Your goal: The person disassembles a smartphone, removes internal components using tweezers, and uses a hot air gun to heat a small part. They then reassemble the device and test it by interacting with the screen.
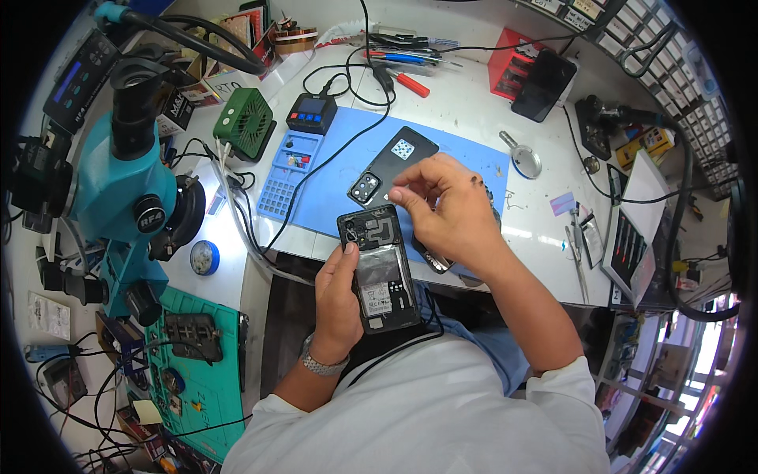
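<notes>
Gripping an opened phone [380, 272] at a crowded white bench [545, 257]

Well left of the grip stands a teal microscope [118, 178], with a green mat [221, 379] nearer the body. The left hand [338, 296] clasps the phone's left side, thumb over its edge. The phone is held above the lap, the bench's near edge passing behind it. Its open back faces up; the long axis runs away from the body, camera end farthest and leaning slightly left. Just beyond the grip, a blue mat [324, 201] shows its surface between a parts tray [288, 178] and a dark back cover [387, 169]. The right hand [458, 209] hovers over the cover, thumb and fingertips close together; I cannot tell whether they pinch anything. Farther right lie a magnifying glass [527, 163] and an open tool case [633, 237], near the bench's right edge.
</notes>
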